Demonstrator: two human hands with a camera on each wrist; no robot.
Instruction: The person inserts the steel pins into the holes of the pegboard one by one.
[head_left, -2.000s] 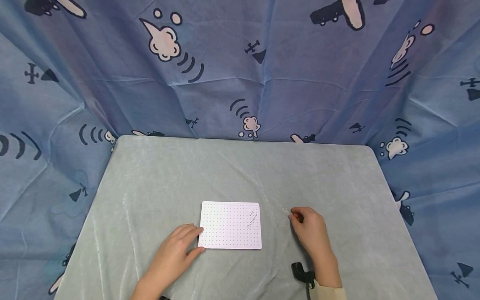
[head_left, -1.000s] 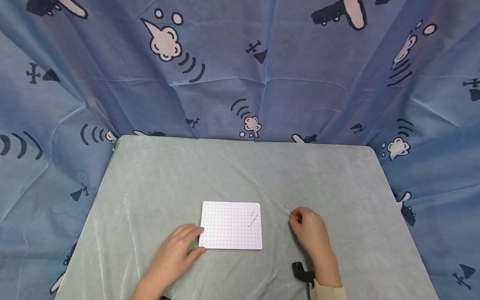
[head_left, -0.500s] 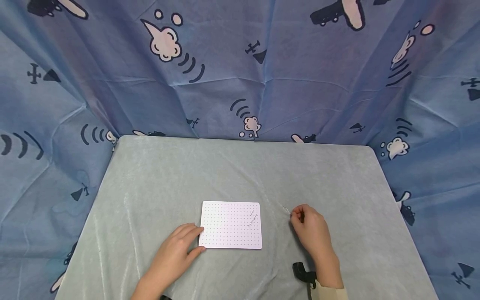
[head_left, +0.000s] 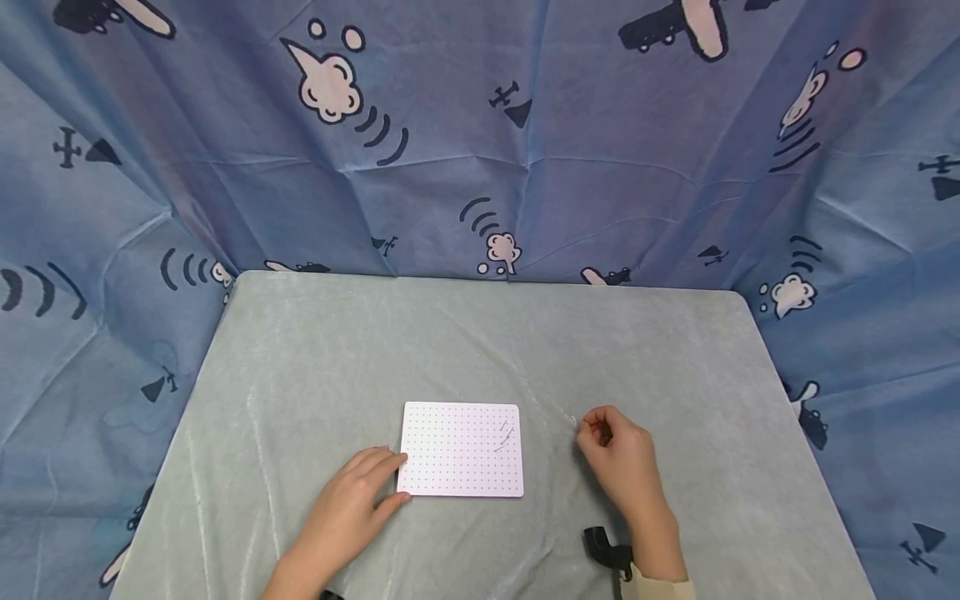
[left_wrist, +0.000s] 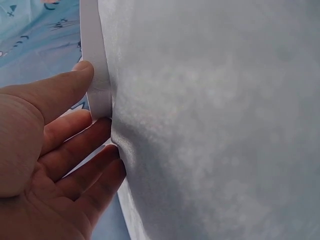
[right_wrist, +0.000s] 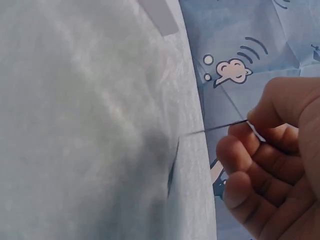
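A white perforated board (head_left: pixel 459 467) lies flat on the grey cloth, with a few short thin lines across holes near its right side. At the board's near left corner, my left hand (head_left: pixel 341 517) holds its edges, thumb at the near edge and fingers at the left edge. To the right of the board and apart from it, my right hand (head_left: pixel 621 454) pinches a thin dark needle-like strand (right_wrist: pixel 220 126) between thumb and index finger. In the right wrist view that strand reaches toward the cloth; its exact kind is unclear.
A grey cloth (head_left: pixel 360 350) covers the table. In the right wrist view a second dark streak (right_wrist: pixel 173 170), strand or shadow, lies on it. A black curved piece (head_left: pixel 606 550) sits beside the right wrist. Blue patterned curtains (head_left: pixel 435 125) surround the table's back and sides.
My right hand shifts slightly away from the table's front edge while its thumb and index finger stay pinched. The left hand and the board hold almost the same place.
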